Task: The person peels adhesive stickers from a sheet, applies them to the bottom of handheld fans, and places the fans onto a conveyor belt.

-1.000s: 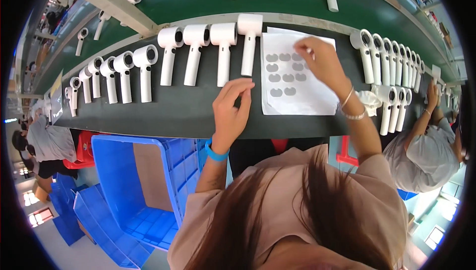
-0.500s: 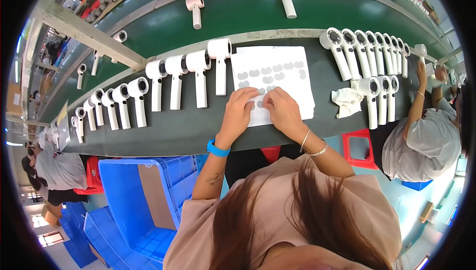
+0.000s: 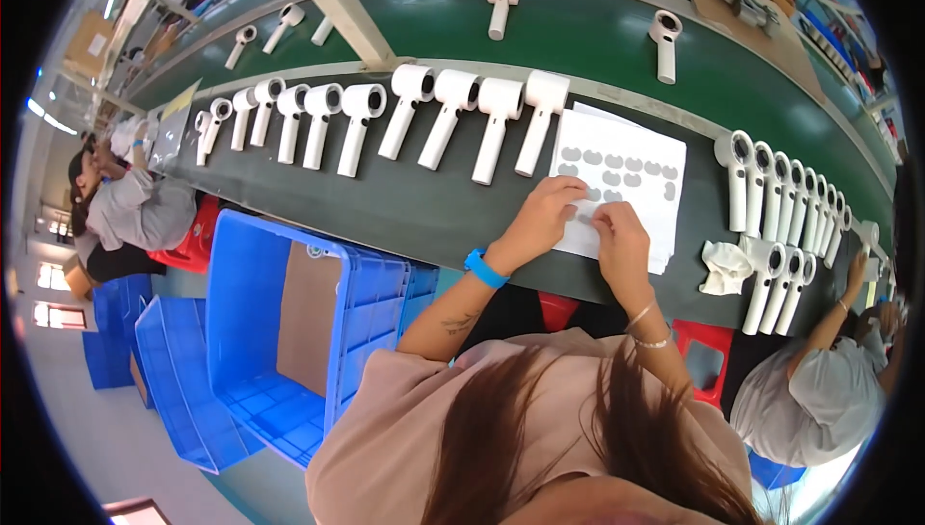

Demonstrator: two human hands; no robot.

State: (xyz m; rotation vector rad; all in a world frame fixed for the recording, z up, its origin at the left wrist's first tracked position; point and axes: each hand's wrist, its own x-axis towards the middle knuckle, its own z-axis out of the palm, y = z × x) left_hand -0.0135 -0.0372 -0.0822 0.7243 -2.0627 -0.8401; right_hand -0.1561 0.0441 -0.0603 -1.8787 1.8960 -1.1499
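Observation:
A white sheet [image 3: 641, 226] carries rows of grey rounded stickers [image 3: 612, 179] and lies on top of other paper on the dark bench. Over its lower left part is my left hand [image 3: 541, 222], fingers bent and tips brought together by the stickers. My right hand [image 3: 624, 244] is just right of it, thumb and fingers pinched above the paper. Anything between either hand's fingertips is too small or hidden to make out. Left of the sheet stands the nearest white handheld fan [image 3: 541, 120], its round head toward the far side.
More white handheld fans [image 3: 361, 125] line the bench to the left, and others [image 3: 739, 183] to the right beside a crumpled white cloth [image 3: 725, 267]. Beyond runs a green conveyor belt [image 3: 578, 39] bearing fans. A blue crate [image 3: 318, 332] stands below left. Co-workers sit at both sides.
The whole view has turned, so the bench and sheet sit further right and tilted. My hands remain over the stickers, with the right one drawn slightly away from the left.

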